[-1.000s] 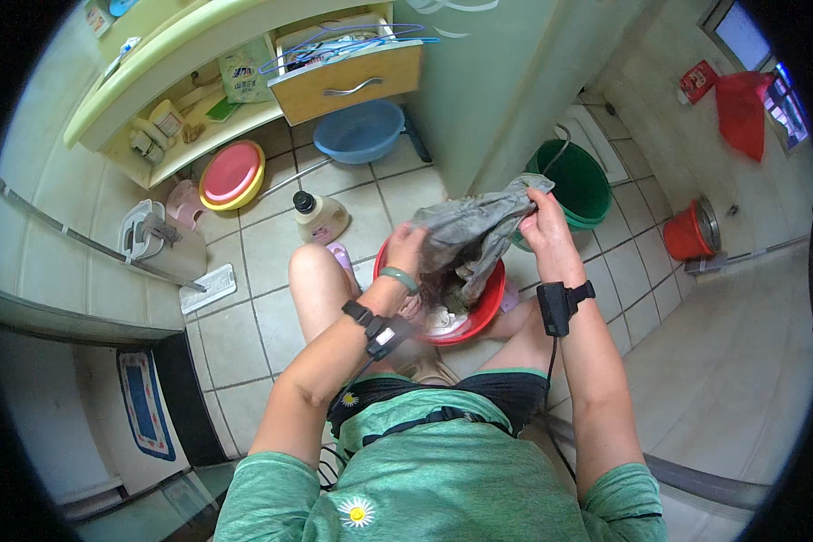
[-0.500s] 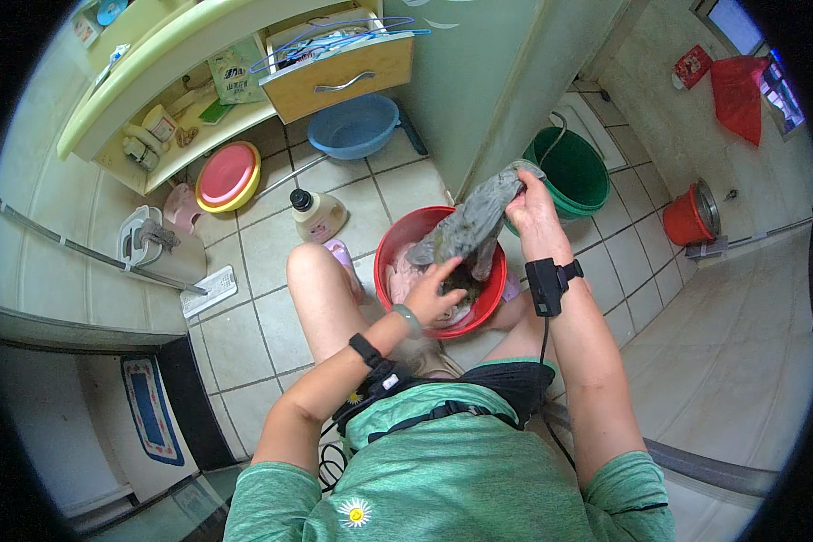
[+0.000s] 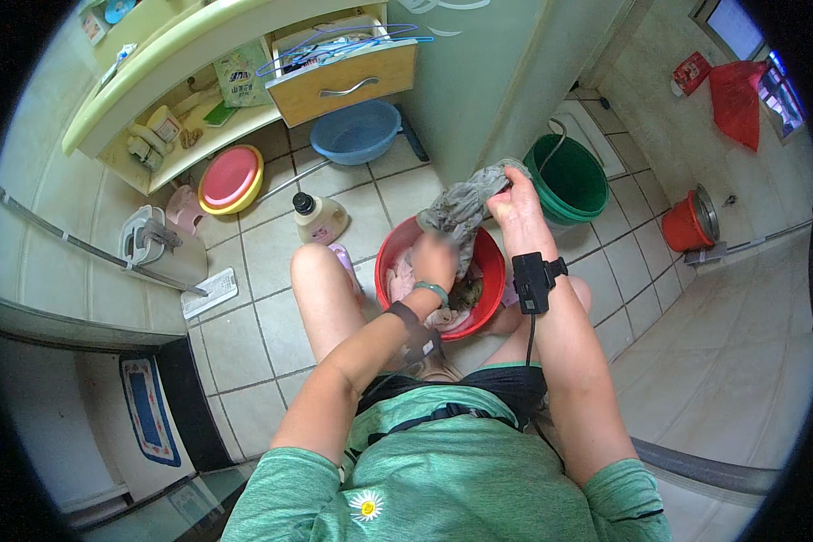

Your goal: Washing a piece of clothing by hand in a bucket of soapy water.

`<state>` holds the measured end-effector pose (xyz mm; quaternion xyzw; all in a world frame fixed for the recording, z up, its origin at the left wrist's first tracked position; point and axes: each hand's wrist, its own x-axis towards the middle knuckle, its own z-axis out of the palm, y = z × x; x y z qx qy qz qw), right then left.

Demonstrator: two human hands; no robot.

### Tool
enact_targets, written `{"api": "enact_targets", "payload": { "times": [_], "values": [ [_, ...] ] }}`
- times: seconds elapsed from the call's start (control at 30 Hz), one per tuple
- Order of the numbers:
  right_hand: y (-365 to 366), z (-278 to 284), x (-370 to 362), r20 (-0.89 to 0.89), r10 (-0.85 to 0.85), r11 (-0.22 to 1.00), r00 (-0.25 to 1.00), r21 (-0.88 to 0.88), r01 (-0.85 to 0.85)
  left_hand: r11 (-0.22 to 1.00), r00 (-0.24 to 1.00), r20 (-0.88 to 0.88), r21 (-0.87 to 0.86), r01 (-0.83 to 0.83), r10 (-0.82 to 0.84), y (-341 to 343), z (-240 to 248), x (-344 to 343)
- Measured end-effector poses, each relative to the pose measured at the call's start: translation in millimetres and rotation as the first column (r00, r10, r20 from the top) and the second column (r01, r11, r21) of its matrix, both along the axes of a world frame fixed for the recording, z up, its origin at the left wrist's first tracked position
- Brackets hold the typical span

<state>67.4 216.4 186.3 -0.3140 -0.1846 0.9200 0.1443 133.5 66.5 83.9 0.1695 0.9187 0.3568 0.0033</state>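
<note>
Between my knees stands a red basin (image 3: 493,305) with wet laundry in it, some pale pink cloth (image 3: 400,276) and a darker piece (image 3: 467,293). Grey wet cloth (image 3: 462,204) stretches up out of the basin to the right. My right hand (image 3: 517,200) is closed on its upper end, above the basin's far right rim. Over the basin, my left hand (image 3: 435,258) is against the lower part of the grey cloth. Motion blur smears its fingers, so their grip cannot be made out.
A green bucket (image 3: 576,210) stands beyond my right hand. On the tiled floor ahead are a detergent bottle (image 3: 322,218), a blue basin (image 3: 356,144) and stacked pink and yellow basins (image 3: 229,179). An open drawer (image 3: 341,92) with hangers juts out above.
My left hand has moved up along the grey cloth, from lower in the basin. The right hand has shifted slightly left with the cloth, which is now more bunched.
</note>
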Motion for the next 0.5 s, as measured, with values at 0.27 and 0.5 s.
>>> {"api": "enact_targets", "payload": {
  "times": [0.27,0.5],
  "values": [
    [44,-15,14,0.099,0.125,0.865,0.987,0.476,-0.157,0.803,0.988,0.112,0.577,-0.15,0.104,-72,-27,-47],
    [67,7,56,0.068,0.432,0.795,0.9,0.442,-0.415,0.659,1.0,0.024,0.752,-0.016,-0.003,-80,81,-85]
  ]
}}
